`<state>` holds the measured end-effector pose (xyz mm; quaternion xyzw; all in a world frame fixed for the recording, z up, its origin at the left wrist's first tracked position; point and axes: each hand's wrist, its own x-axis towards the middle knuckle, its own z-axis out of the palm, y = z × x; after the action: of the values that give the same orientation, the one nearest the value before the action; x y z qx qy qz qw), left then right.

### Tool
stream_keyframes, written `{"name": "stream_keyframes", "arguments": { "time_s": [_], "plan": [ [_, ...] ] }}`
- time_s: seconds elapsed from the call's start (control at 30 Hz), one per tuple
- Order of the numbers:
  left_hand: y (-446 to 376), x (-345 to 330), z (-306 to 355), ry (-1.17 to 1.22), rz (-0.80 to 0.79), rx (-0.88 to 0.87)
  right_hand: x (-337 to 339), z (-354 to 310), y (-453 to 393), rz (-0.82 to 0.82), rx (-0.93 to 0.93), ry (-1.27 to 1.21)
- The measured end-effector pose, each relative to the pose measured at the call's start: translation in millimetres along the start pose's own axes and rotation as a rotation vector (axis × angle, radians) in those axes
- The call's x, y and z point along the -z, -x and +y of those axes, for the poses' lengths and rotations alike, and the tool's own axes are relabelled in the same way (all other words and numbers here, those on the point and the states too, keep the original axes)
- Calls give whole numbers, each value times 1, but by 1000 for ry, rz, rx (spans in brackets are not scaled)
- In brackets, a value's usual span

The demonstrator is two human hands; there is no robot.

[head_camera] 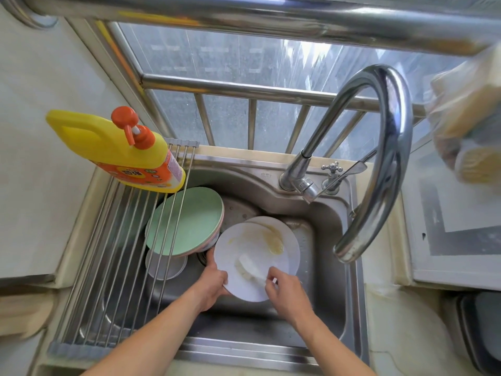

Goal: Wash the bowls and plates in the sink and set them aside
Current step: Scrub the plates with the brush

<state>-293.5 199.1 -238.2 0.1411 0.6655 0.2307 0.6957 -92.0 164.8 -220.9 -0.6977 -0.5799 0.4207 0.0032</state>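
Over the steel sink (329, 308), near its front edge, the left hand (214, 284) is gripping a white plate (253, 263) by its rim while the right hand (287, 290) is pinching a white dish brush (250, 268) against it.

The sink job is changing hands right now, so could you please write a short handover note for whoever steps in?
Left hand grips the near-left edge of the white plate, held tilted over the sink.
Right hand holds a white scrubber against the plate's face.
The plate shows brownish residue near its upper right, so scrubbing is unfinished. A second white plate lies behind it.
A green bowl sits in the sink under the roll-up rack, stacked on other dishes.
The detergent bottle stands on the rack's far end. No water runs from the faucet.
Nothing washed is set aside yet; all dishes remain.
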Motion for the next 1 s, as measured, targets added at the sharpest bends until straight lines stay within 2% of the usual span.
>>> {"name": "stream_keyframes", "arguments": {
  "time_s": [0.07, 0.1, 0.23, 0.27, 0.37, 0.53, 0.63, 0.67, 0.8, 0.83, 0.93, 1.0],
  "plan": [
    [1, -1, 0, -7, -3, -12, 5, 7, -2, 145, -123, 58],
    [1, -2, 0, -10, -4, -18, 7, 8, -2, 167, -144, 79],
    [2, -3, 0, -3, -1, -25, 4, 2, 12, 11, 78, 129],
    [3, -3, -1, -4, -2, -27, 4, 5, 13, 16, 92, 164],
    [4, -5, -2, -6, -4, -35, 10, 15, 9, 130, -62, 264],
    [3, -3, -4, 4, 7, -38, 2, 12, 22, 10, 156, 255],
    [4, -4, -4, -10, -4, -51, 9, 14, 15, 152, -90, 240],
    [6, -5, -4, -16, -3, -55, 8, 14, 12, 163, -114, 224],
    [8, -6, -5, 19, -12, -34, -7, -11, 12, -28, 127, 23],
    [9, -4, -6, 16, -21, -25, -10, -16, 9, -37, 128, -16],
    [8, -1, -9, -39, -65, -14, -15, -17, -9, 107, 33, -38],
    [8, 0, -11, -62, -89, -12, -14, -13, -19, 258, -128, -31]
  ]
}}
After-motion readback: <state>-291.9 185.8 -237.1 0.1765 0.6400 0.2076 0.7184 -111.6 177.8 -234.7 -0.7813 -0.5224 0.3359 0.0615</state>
